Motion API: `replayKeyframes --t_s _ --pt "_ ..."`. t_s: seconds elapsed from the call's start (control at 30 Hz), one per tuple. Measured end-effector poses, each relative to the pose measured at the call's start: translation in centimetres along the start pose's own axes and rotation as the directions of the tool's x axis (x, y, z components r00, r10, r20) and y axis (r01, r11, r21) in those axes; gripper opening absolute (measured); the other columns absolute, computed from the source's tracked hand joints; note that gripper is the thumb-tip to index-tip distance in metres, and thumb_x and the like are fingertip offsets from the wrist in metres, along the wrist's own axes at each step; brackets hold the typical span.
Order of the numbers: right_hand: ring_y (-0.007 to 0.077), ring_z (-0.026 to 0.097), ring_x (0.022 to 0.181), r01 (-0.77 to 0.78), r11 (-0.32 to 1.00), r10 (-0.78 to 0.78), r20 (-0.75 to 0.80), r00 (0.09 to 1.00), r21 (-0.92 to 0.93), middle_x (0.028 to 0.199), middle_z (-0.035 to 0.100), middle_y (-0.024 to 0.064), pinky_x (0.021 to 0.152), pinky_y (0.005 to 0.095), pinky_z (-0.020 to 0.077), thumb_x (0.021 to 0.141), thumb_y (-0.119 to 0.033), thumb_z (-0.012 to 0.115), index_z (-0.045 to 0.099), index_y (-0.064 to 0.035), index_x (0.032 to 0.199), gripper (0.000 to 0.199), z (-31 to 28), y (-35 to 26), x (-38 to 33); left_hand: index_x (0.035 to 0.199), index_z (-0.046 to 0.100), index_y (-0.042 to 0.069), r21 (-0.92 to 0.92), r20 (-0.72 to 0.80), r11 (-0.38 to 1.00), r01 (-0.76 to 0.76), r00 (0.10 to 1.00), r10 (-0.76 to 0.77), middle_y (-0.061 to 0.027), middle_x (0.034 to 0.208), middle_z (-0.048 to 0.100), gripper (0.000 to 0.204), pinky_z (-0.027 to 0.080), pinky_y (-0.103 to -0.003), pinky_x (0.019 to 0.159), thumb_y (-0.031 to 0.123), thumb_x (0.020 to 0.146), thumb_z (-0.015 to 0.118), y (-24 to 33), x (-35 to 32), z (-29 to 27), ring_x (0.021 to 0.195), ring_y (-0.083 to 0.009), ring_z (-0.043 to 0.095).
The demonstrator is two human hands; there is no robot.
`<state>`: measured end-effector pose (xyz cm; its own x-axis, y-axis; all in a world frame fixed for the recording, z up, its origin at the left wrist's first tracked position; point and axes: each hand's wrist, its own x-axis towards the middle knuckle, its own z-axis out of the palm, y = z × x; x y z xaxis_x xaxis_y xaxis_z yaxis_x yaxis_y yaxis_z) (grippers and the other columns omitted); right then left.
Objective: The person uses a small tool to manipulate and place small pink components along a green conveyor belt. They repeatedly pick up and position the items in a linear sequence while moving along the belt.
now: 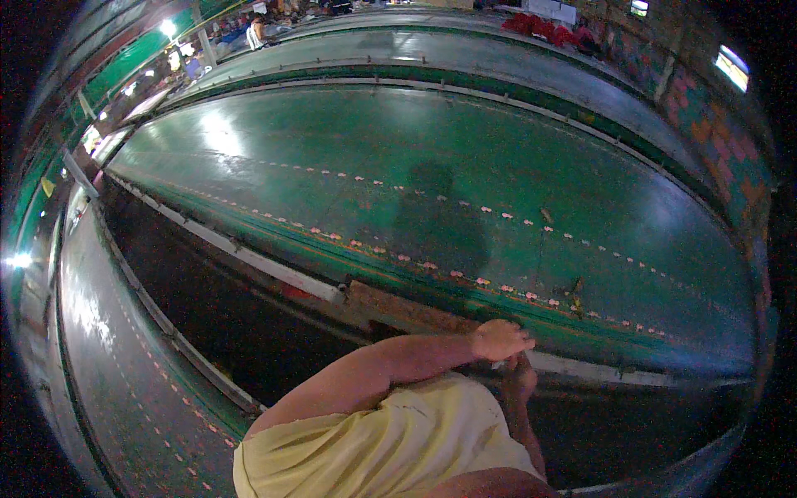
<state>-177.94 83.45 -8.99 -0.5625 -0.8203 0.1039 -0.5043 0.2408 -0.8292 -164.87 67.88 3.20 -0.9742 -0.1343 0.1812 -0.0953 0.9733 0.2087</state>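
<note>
My left arm reaches across my yellow shirt (pixel 390 440) to the right. My left hand (pixel 501 339) lies knuckles up on the near edge of a long green table (pixel 432 166), fingers together and pointing right. Just below it, my right hand (pixel 521 378) is curled against the white rail (pixel 598 371) that runs along that edge. A small pale bit (pixel 497 363) shows between the two hands; what it is and which hand holds it stay unclear. My shadow (pixel 436 220) falls on the green surface ahead.
Rows of small pink marks (pixel 452 273) run the length of the table. A dark gap (pixel 207 290) separates it from a second long green table (pixel 116 365) at the left. A brown strip (pixel 398 305) lies on the near edge. Another person (pixel 254 33) stands far back left; red items (pixel 544 27) are piled at the back right.
</note>
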Motion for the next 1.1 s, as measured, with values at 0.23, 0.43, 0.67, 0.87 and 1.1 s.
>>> replayKeyframes --t_s 0.23,0.43,0.67,0.87,1.1 --pt "0.0153 0.065 0.068 -0.314 0.822 0.246 0.201 0.948 0.475 0.083 0.069 0.0034 0.054 0.0357 0.0479 0.107 -0.049 0.07 0.072 -0.0075 0.118 0.043 -0.5 -3.4 0.1 0.12 0.064 0.009 -0.115 0.071 0.993 0.008 0.998 0.0 -0.0151 0.114 0.073 0.026 0.064 -0.054 0.086 0.017 0.096 0.064 -1.1 -0.1 -0.7 0.109 -0.0405 0.074" --pt "0.0415 0.075 0.083 -0.01 0.966 -0.014 -0.091 0.996 -0.259 0.09 0.078 0.0193 0.075 0.0489 0.0588 0.102 -0.026 0.075 0.075 -0.0038 0.105 0.022 -8.0 -8.1 2.7 0.124 0.063 0.01 -0.011 0.09 1.0 0.019 0.996 -0.018 -0.0141 0.121 0.071 0.033 0.063 -0.049 0.091 0.012 0.091 0.068 0.0 -0.1 -2.4 0.115 -0.0358 0.072" --pt "0.0415 0.072 0.103 0.145 0.718 -0.287 -0.1 0.953 -0.681 0.118 0.071 0.0181 0.09 0.0539 0.0579 0.096 -0.013 0.073 0.07 -0.012 0.132 0.035 -11.8 -8.3 13.2 0.129 0.061 0.008 0.066 0.238 0.996 0.056 0.969 -0.071 -0.0165 0.114 0.073 0.034 0.065 -0.051 0.081 0.017 0.096 0.061 -0.2 0.7 -1.7 0.108 -0.0362 0.075" --pt "0.0484 0.065 0.126 0.11 0.574 -0.05 0.099 0.994 -0.811 0.142 0.062 0.0222 0.105 0.0601 0.0532 0.099 -0.01 0.065 0.044 -0.0231 0.164 0.07 -9.7 -7.0 21.4 0.13 0.061 0.007 0.104 0.156 0.995 -0.001 0.988 -0.015 -0.0149 0.113 0.073 0.037 0.065 -0.05 0.081 0.02 0.096 0.062 -1.9 0.2 1.1 0.105 -0.0356 0.075" --pt "0.0497 0.073 0.107 0.037 0.715 0.01 0.063 0.998 -0.698 0.128 0.07 0.0258 0.09 0.0578 0.0601 0.094 -0.012 0.072 0.06 -0.0126 0.139 0.046 -8.2 -5.2 21.4 0.125 0.061 0.011 0.05 0.037 0.998 -0.032 0.999 0.03 -0.0136 0.114 0.072 0.027 0.064 -0.051 0.086 0.019 0.1 0.057 -1.4 -0.1 1.7 0.108 -0.0361 0.074"
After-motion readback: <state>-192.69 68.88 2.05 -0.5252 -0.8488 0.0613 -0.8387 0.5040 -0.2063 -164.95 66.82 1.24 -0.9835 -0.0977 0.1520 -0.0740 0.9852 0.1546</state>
